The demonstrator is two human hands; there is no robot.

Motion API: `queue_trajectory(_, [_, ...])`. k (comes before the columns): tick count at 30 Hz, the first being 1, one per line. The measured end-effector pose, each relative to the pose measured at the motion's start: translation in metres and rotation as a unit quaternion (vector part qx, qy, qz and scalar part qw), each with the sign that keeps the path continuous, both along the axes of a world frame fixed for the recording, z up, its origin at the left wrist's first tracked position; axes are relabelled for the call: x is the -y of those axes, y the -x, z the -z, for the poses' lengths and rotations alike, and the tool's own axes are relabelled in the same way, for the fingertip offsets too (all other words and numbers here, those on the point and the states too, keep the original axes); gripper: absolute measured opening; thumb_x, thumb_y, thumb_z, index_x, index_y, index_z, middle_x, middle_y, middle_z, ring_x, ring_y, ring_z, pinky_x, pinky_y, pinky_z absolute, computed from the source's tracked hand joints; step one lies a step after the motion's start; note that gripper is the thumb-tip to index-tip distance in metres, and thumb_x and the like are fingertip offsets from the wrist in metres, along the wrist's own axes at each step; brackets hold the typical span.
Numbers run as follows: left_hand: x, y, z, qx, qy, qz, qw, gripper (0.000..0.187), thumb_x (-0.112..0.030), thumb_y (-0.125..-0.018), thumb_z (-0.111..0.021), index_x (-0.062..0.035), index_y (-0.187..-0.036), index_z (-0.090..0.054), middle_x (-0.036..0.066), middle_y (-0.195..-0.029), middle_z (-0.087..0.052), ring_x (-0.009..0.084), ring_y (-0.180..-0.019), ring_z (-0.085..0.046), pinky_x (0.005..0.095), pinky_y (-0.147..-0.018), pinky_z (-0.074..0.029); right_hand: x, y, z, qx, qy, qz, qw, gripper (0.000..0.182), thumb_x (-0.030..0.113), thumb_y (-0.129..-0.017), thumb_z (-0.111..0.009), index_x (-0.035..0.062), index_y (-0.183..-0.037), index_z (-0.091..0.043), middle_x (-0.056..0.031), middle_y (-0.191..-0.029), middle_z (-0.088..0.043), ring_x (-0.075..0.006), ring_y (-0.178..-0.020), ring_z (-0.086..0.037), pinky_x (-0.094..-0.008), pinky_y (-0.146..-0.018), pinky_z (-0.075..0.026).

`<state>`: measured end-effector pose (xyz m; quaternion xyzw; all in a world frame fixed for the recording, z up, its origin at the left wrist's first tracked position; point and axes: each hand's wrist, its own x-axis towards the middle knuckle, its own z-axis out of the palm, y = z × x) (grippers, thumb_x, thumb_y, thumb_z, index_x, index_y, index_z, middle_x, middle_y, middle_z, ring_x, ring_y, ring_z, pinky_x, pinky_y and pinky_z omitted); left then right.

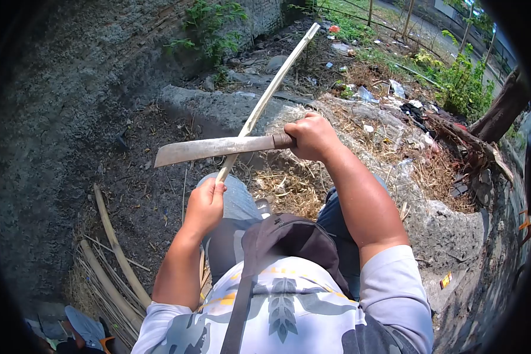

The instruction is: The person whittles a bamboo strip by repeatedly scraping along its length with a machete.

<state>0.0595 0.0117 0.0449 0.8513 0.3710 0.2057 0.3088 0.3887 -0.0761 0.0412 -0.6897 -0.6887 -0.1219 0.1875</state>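
Note:
My left hand [205, 206] is closed around the lower end of a long pale strip of split wood or bamboo [271, 88], which slants up and away to the right. In my right hand [314, 137] is the dark handle of a machete [212, 149], its broad worn blade pointing left. The blade lies across the strip in this view, a short way above my left fingers. Curled pale shavings [289, 192] cover the ground below, between my knees.
Several long curved strips [118, 248] lie on the ground at my left. A rough wall [71, 130] rises on that side. Scattered litter [397, 88], dry grass and a leaning tree trunk [501, 112] are at the right. A dark bag [295, 245] hangs at my front.

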Motion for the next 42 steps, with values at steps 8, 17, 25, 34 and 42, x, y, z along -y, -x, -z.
queue_trajectory(8, [-0.006,-0.011,0.013,0.053,-0.013,0.003,0.999,0.03,-0.023,-0.107,-0.054,-0.0002,-0.094,-0.068,0.017,-0.075,-0.066,0.0295,-0.067,-0.064,0.0418,-0.065,-0.048,0.0,0.025,-0.004,-0.008,-0.002,-0.052,0.999,0.02,0.026,-0.071,-0.077,0.0155,-0.082,-0.064,-0.0061,-0.072,-0.069,-0.0311,-0.07,-0.069,-0.0407,-0.08,-0.053])
queue_trajectory(17, [0.001,-0.013,0.022,0.011,0.05,0.003,0.999,0.03,-0.024,-0.108,-0.054,-0.0006,-0.094,-0.067,0.012,-0.069,-0.062,0.0213,-0.063,-0.059,0.039,-0.061,-0.047,0.009,-0.006,-0.014,-0.041,0.087,0.123,0.988,0.012,0.021,-0.081,-0.068,0.0148,-0.09,-0.072,-0.0116,-0.086,-0.075,-0.0323,-0.087,-0.074,-0.0449,-0.085,-0.055])
queue_trajectory(25, [0.001,-0.004,0.027,0.017,0.075,0.002,0.997,0.03,-0.024,-0.108,-0.053,-0.0003,-0.095,-0.067,0.011,-0.069,-0.061,0.0194,-0.062,-0.057,0.0381,-0.06,-0.046,0.008,0.001,-0.006,-0.018,0.018,0.072,0.997,0.015,0.025,-0.076,-0.073,0.0134,-0.082,-0.066,-0.0106,-0.075,-0.071,-0.0352,-0.077,-0.071,-0.0472,-0.08,-0.055])
queue_trajectory(34, [0.004,0.011,0.016,-0.01,0.081,0.002,0.997,0.029,-0.024,-0.108,-0.053,-0.0012,-0.096,-0.067,0.012,-0.067,-0.06,0.0205,-0.06,-0.057,0.0383,-0.06,-0.046,0.011,-0.037,-0.013,-0.188,0.072,0.278,0.939,0.026,0.02,-0.08,-0.067,0.0128,-0.104,-0.074,-0.0164,-0.101,-0.076,-0.0373,-0.099,-0.072,-0.0492,-0.089,-0.056])
queue_trajectory(42, [0.008,0.008,0.016,-0.001,0.067,0.001,0.998,0.028,-0.023,-0.108,-0.055,-0.0013,-0.096,-0.067,0.011,-0.065,-0.058,0.0201,-0.059,-0.056,0.0383,-0.059,-0.045,0.022,-0.027,-0.015,-0.243,0.032,0.176,0.954,0.026,0.02,-0.079,-0.072,0.0074,-0.102,-0.072,-0.0212,-0.09,-0.073,-0.0421,-0.088,-0.071,-0.0483,-0.08,-0.056])
